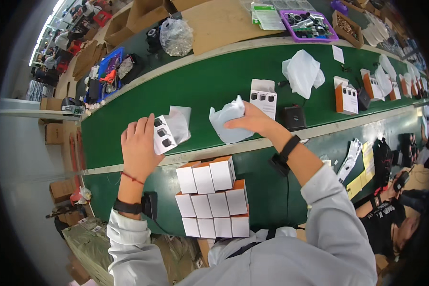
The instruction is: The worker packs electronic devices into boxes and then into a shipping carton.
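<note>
My left hand grips a small white carton printed with black devices, held tilted above the green belt. A translucent white sheet or flap shows at its far right side. In my right hand is a crumpled white wrapping pouch, pinched between thumb and fingers; whatever it contains is hidden. Just beyond that hand stands an open white carton with its flap up. To its right a black block-shaped device rests on the belt.
Stacked white-and-orange boxes stand on the near table before me. Farther right are a white plastic bag and an orange-and-white carton. Beyond the belt sit a purple basket of parts and a blue tray. Another person sits at right.
</note>
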Demonstrator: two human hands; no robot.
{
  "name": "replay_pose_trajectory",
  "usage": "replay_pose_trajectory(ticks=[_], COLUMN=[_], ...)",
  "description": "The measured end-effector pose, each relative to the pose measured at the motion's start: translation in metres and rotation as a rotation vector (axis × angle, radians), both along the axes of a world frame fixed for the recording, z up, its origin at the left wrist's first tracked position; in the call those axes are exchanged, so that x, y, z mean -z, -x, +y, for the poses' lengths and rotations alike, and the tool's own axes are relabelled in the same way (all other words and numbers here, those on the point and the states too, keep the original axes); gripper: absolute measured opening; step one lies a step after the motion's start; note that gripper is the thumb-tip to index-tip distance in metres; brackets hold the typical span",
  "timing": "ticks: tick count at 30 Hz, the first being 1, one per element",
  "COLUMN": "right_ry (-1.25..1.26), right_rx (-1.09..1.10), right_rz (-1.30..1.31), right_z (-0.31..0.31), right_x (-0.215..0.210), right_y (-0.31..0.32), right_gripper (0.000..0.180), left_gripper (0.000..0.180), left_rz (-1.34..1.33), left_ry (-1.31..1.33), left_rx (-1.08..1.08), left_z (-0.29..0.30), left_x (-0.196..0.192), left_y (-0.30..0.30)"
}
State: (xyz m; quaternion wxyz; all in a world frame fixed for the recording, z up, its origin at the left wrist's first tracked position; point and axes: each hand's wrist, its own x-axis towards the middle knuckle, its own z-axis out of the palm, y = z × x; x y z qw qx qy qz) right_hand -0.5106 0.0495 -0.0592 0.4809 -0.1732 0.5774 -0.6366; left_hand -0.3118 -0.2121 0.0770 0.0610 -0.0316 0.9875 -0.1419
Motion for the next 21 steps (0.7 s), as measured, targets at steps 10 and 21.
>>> replay_pose_trajectory(ticks=[10,21], right_ry=[-0.539,-0.434], right_rx=[-0.404,-0.047], right_rz=[0.645,1.552], right_z=[-0.05,-0.082], right_x=[0.06,0.049], right_y=[0.001,0.011], right_gripper=[0.077,0.058], left_gripper=[0.099,0.073], left_rz=[0.022,0.403], left_ry=[-0.325,-0.784], left_rx=[-0.383,-0.451], left_z=[-0.05,-0.013], left_x=[0.102,0.172], left_y=[0.024,0.001])
